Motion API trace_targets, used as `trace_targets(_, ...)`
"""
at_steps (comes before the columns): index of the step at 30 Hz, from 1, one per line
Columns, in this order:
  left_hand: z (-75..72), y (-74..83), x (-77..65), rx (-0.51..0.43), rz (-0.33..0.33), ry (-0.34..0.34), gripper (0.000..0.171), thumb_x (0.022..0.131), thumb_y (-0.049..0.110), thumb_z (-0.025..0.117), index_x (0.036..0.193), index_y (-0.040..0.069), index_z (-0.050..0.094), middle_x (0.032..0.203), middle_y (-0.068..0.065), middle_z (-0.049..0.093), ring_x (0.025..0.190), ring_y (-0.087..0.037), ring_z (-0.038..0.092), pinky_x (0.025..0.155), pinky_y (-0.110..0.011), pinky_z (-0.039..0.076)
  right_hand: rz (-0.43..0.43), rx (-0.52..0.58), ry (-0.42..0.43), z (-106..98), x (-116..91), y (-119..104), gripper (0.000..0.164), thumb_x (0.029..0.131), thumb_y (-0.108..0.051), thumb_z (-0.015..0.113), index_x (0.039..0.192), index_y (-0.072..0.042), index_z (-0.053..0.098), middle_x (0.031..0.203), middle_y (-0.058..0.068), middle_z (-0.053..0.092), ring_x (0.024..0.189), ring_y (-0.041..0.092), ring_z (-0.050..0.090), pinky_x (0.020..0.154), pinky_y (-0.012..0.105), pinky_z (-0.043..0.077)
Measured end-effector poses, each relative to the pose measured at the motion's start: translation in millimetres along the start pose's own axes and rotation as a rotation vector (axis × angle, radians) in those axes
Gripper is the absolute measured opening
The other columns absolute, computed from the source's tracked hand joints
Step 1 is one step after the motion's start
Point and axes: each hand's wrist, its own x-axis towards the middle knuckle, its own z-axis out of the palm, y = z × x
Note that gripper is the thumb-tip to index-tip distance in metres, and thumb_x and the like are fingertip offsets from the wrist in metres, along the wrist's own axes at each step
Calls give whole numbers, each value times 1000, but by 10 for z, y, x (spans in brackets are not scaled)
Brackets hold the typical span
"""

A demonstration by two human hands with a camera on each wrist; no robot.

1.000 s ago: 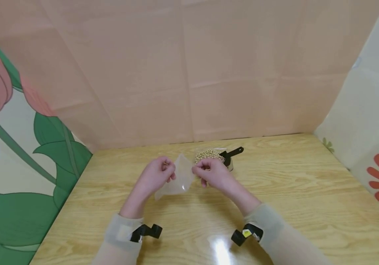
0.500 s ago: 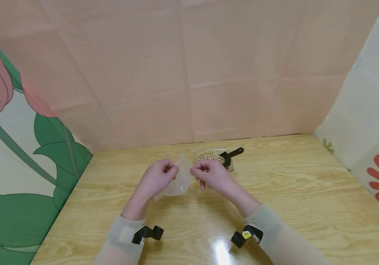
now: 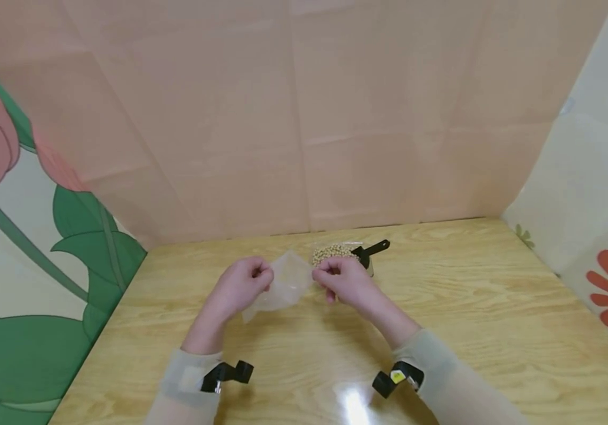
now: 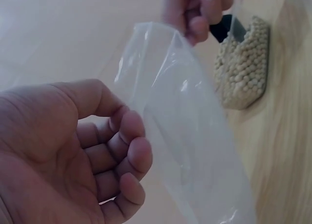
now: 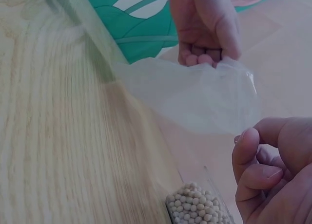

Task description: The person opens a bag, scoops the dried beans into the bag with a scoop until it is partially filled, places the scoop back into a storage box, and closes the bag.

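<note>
Clear, milky plastic makes up the bag (image 3: 287,280) in the head view, held in the air between the two hands above the wooden table (image 3: 495,307). The left hand (image 3: 237,286) pinches it along one edge and the right hand (image 3: 349,282) pinches its opposite corner, so the film spans the gap while a loose corner droops below the left hand. Just beyond the right hand sits a clear container (image 3: 371,269) of pale round beans (image 3: 330,252), a black scoop (image 3: 376,247) resting in them.

In the left wrist view, the left thumb and forefinger meet on the film, the other fingers curled beside it. Creases and bright glints suggest a thin, very light, limp sheet, likely slick enough to slide from a loose pinch and unable to hold its own shape. No contents show inside.

In the right wrist view, the right thumb and forefinger close on the very tip of the corner, a scant hold. The edges look the best place to grip, one layer per hand if the mouth is to part; whether each pinch takes one layer or both, I cannot tell. Hard tugging could stretch or tear such film.
</note>
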Motion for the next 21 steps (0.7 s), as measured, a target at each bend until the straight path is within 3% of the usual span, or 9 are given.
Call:
trace_targets(8,-89,18,27,-16,2,-13,19,103,11,58,90,11,73,84,-2,69,62,-16,45,57,-32,39,16,-25,32,-22,28,38,15,105,-18,73,102,-5,77,72,4,65,55,15,62,50,23,42)
trace_targets(15,-44,36,68,-45,-12,-26,19,102,13,58,89,10,73,79,-3,66,62,-17,48,59,-33,41,22,-5,9,10,1,-12,19,107,-22,73,101,-5,78,76,13,69,57,16,61,50,25,42)
trace_targets(21,-6,13,97,-71,-14,-7,19,99,11,59,86,7,71,76,-3,63,63,-18,51,61,-34,44,6,-8,4,14,-13,-57,23,108,-31,72,107,-8,77,87,11,71,65,22,65,52,29,44)
